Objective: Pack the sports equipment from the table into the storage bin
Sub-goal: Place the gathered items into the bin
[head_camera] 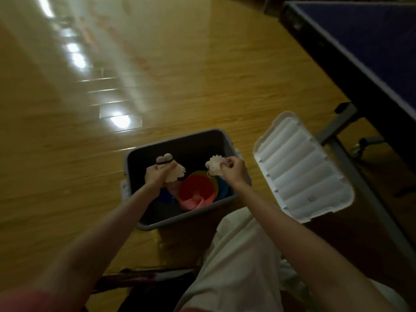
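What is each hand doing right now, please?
Left hand: closed on a bunch of white shuttlecocks, over the storage bin.
Right hand: closed on a white shuttlecock, also over the bin.

Quick count: two hands, left and right, each with shuttlecocks, looks like two in the left and one in the right. One bin, one lid.

Arms hide part of the bin's contents; the table is cut off.
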